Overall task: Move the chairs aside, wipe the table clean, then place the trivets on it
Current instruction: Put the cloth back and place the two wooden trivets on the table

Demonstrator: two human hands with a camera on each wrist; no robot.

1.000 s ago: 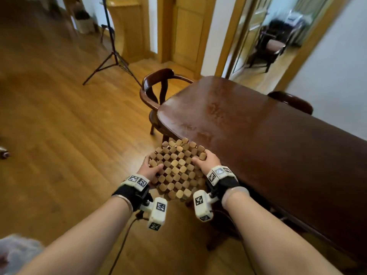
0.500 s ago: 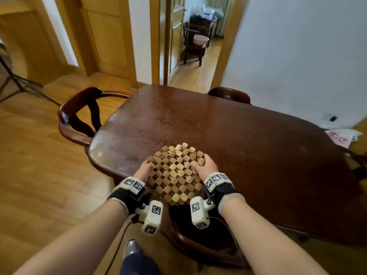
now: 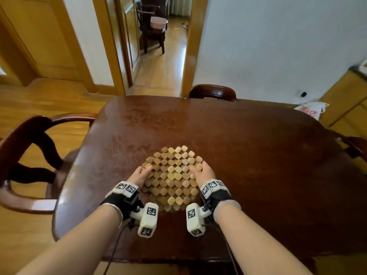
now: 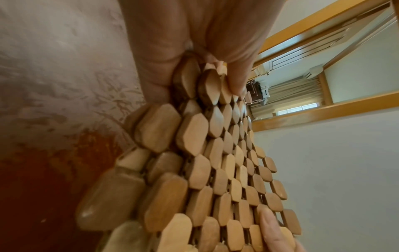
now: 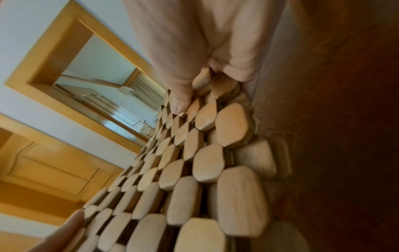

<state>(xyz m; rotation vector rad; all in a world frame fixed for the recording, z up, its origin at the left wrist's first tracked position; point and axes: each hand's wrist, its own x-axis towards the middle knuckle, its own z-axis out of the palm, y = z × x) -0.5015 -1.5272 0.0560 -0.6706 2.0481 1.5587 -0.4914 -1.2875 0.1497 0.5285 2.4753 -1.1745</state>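
Observation:
A round trivet [image 3: 172, 176] made of small linked wooden blocks is held between both hands over the dark brown table [image 3: 248, 147], near its front edge. My left hand [image 3: 141, 173] pinches the trivet's left rim, thumb on top and fingers beneath. My right hand [image 3: 202, 171] pinches the right rim the same way. In the left wrist view the trivet [image 4: 215, 162] is gripped by thumb and fingers just above the tabletop. In the right wrist view the trivet [image 5: 205, 162] appears to sit as a stack of more than one layer, close to the table surface.
A dark wooden armchair [image 3: 29, 155] stands at the table's left end. Another chair back [image 3: 212, 91] shows at the far edge, by the white wall. A doorway [image 3: 158, 46] opens beyond. A plastic bag [image 3: 310, 109] lies at the far right beside a wooden cabinet [image 3: 347, 104].
I have turned to face the table and carried the trivet from beside its edge to above its surface. Both hands keep the same hold on it.

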